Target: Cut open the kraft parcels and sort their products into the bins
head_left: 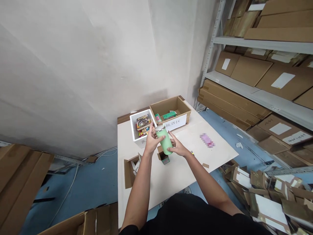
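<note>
Both hands hold a pale green cup (165, 140) with a silvery rim, tilted, above the white table (186, 169). My left hand (152, 141) wraps round its upper end near the rim. My right hand (178, 147) cradles its lower end with fingers curled. Right under the cup stands a small open carton (163, 156) on the table. Behind the hands sit a white foam box (142, 128) with printed packets and a brown cardboard box (171, 112) with a white label and green items inside.
An open cardboard box (130, 169) sits at the table's left edge. A pink item (207, 140) lies to the right on the table. Metal shelves (264, 94) with flat cartons stand at the right. Flattened cardboard (266, 192) litters the blue floor (93, 186).
</note>
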Demonstrator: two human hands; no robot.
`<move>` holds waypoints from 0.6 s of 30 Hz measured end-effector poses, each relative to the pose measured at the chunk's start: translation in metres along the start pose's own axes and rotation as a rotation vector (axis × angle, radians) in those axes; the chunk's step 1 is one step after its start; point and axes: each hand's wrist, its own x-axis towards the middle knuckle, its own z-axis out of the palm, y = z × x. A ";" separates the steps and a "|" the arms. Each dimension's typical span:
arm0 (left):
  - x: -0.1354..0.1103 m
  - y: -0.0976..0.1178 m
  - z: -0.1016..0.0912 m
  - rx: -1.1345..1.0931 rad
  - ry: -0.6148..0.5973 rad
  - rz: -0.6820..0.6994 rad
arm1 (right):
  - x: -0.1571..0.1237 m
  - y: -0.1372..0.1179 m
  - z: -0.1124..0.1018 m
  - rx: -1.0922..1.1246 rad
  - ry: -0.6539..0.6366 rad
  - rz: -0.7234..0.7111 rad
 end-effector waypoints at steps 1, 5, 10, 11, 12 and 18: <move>0.000 0.000 0.003 0.002 0.001 0.010 | -0.001 -0.001 -0.002 -0.007 0.026 0.011; 0.004 -0.001 0.017 0.062 0.120 0.055 | -0.002 -0.006 -0.003 -0.118 0.209 -0.019; 0.006 -0.003 0.026 -0.011 0.081 0.025 | -0.005 -0.011 -0.011 0.000 0.001 -0.022; 0.006 -0.002 0.027 -0.006 0.055 0.031 | -0.006 -0.010 -0.013 0.027 -0.028 -0.015; 0.005 -0.001 0.028 0.014 0.045 0.037 | -0.006 -0.010 -0.015 0.033 -0.027 -0.010; 0.002 0.004 0.035 0.071 0.128 -0.021 | -0.012 -0.008 -0.018 -0.154 0.130 -0.027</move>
